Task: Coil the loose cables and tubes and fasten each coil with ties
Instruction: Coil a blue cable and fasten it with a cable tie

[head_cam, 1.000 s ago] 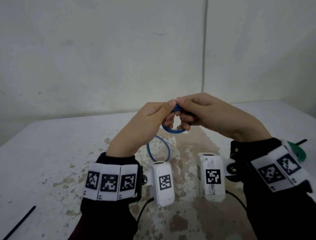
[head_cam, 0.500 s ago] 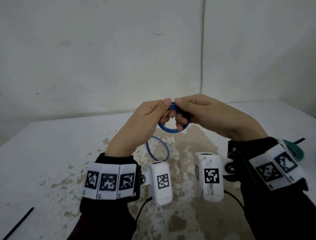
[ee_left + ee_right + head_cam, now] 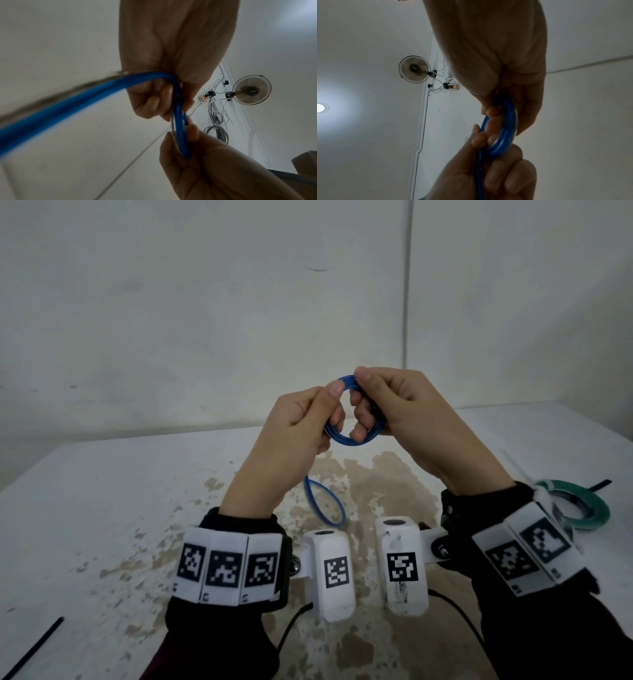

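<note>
A small coil of blue tube [image 3: 352,436] is held up in the air above the table between both hands. My left hand [image 3: 329,409] pinches the coil's left side with thumb and fingers curled round it. My right hand [image 3: 366,402] grips the coil's top and right side, its fingers passing through the ring. A loose loop of the same blue tube [image 3: 323,505] hangs down below the left hand toward the table. The wrist views show the blue tube [image 3: 180,128] [image 3: 503,135] clamped between curled fingers of both hands.
The white table [image 3: 102,525] has worn brown patches in the middle. A green tape roll [image 3: 582,508] lies at the right behind my right wrist. One black tie [image 3: 34,648] lies at the front left, another black tie [image 3: 601,483] at the far right.
Both hands have lifted the blue coil higher and tipped it upright. The hanging loop has risen with them. The grips stay as they were.
</note>
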Action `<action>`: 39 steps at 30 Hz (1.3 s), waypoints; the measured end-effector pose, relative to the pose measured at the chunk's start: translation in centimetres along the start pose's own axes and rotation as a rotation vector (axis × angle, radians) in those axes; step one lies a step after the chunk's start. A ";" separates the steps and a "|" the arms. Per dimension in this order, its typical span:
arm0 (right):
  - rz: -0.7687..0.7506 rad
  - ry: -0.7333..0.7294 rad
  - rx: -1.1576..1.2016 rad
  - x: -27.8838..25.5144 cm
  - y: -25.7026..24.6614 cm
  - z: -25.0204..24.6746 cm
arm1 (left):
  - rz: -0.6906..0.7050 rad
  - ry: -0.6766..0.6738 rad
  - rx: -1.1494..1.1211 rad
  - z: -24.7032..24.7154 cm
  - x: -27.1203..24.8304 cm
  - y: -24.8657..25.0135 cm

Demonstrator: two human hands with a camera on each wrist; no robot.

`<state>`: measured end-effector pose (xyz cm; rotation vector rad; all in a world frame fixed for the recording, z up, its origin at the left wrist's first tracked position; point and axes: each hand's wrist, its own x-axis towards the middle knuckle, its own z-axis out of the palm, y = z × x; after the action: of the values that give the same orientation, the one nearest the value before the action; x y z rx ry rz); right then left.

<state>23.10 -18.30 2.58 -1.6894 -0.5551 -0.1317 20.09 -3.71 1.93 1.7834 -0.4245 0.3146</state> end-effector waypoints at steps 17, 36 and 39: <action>0.082 -0.029 0.311 0.1 -0.4 0.2 | -0.162 -0.048 -0.473 0.6 0.3 0.0; 0.191 -0.204 0.212 -0.3 -0.6 -1.1 | 0.025 -0.118 0.095 -1.0 0.0 -0.4; 0.132 -0.223 0.123 -0.7 -0.8 -1.1 | 0.062 -0.115 0.145 -0.9 -0.1 0.0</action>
<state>22.42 -19.46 3.27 -1.6248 -0.6020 0.1846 19.98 -2.83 2.07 1.9391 -0.5518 0.2932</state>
